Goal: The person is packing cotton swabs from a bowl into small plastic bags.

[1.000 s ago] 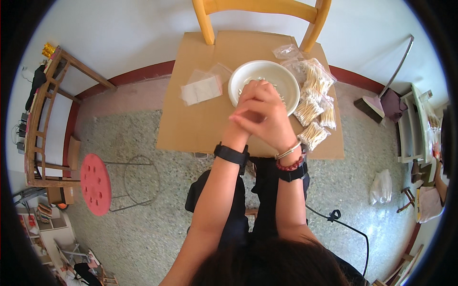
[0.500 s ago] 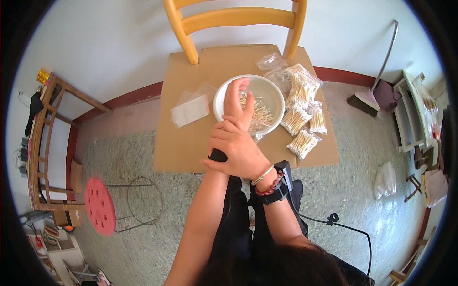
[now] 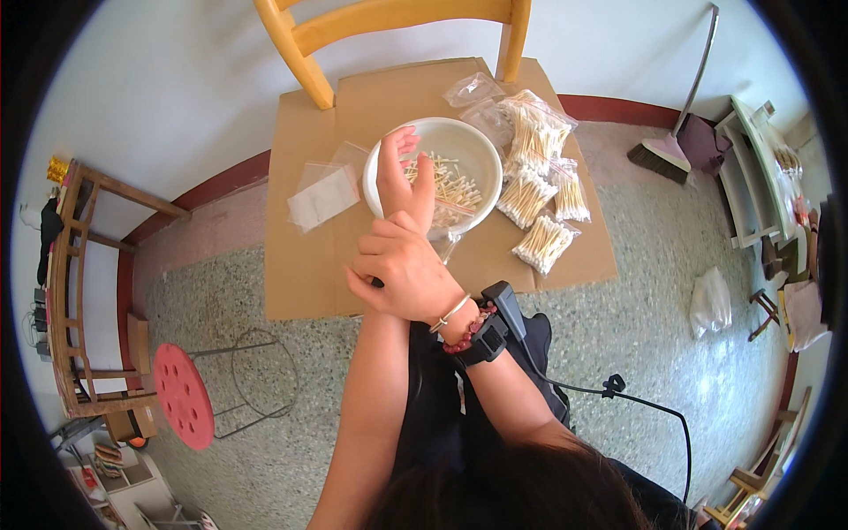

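Observation:
My left hand (image 3: 407, 181) hangs over the left side of a white bowl (image 3: 491, 157), its fingers loosely bent and the thumb apart, with nothing seen in it. Loose cotton swabs (image 3: 455, 187) lie in the bowl, with a clear zip bag (image 3: 452, 208) at its near side. My right hand (image 3: 402, 269) is wrapped round my left wrist, covering most of a black device there. Its own wrist carries bracelets and a black strapped device (image 3: 491, 336). Several bags of cotton swabs (image 3: 537, 137) lie to the right of the bowl.
Flat clear bags (image 3: 323, 196) lie left of the bowl on brown cardboard (image 3: 300, 265) over a wooden chair (image 3: 402, 34). A cable (image 3: 574, 387) runs off my right wrist. A red stool (image 3: 184, 396) stands left, a broom (image 3: 662, 157) right.
The view has shifted, so the chair and bowl sit further up and left. My right hand still clasps my left wrist, covering more of the black device. My left fingers have bent slightly.

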A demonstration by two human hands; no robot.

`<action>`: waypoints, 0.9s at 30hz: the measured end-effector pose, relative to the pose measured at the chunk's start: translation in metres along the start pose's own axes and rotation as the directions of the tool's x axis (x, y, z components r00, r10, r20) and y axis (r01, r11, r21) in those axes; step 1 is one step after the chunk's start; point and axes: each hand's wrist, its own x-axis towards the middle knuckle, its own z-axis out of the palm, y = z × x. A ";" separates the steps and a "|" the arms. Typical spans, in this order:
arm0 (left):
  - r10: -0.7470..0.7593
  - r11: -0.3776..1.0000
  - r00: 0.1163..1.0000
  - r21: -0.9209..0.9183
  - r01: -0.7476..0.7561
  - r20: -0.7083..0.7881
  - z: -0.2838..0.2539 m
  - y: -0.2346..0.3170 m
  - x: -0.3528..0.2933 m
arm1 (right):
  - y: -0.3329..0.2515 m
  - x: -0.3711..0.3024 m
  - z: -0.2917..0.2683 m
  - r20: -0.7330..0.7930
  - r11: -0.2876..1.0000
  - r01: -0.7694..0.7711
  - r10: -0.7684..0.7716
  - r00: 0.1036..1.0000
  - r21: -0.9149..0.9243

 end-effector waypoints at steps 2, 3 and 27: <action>-0.010 1.000 1.000 -0.006 0.010 0.000 0.000 0.002 -0.001 | 0.001 -0.002 0.002 -0.008 1.000 0.004 -0.004 1.000 -0.002; -0.016 1.000 1.000 -0.016 0.016 -0.008 0.000 0.002 -0.001 | 0.001 -0.003 0.004 -0.014 1.000 0.011 -0.011 1.000 0.002; -0.019 0.983 0.999 -0.183 0.010 -0.048 0.014 -0.016 -0.008 | 0.001 -0.002 -0.002 0.084 0.999 0.001 -0.005 0.996 0.051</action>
